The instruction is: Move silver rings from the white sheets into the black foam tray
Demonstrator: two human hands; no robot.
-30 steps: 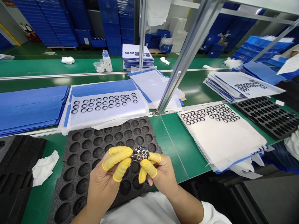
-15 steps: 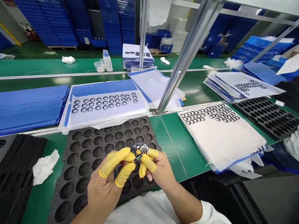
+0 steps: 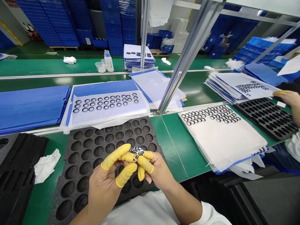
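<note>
My left hand (image 3: pixel 107 181) and my right hand (image 3: pixel 156 170), both with yellow finger cots, pinch a small stack of shiny metal rings (image 3: pixel 136 152) between their fingertips. They hover over the near edge of a black foam tray (image 3: pixel 93 150) with round pockets. Beyond the tray a white sheet on a blue board (image 3: pixel 105 107) carries rows of dark rings (image 3: pixel 105 102).
Another white sheet with many rings (image 3: pixel 222 131) lies to the right, and a second black tray (image 3: pixel 267 117) past it. A co-worker's hand (image 3: pixel 289 98) reaches in at the far right. A white cloth (image 3: pixel 47 165), stacked black foam (image 3: pixel 14 168), blue boards (image 3: pixel 30 106) sit left.
My fingers have turned the ring stack and drawn it slightly lower between my hands. A co-worker's hand has come into view at the right edge.
</note>
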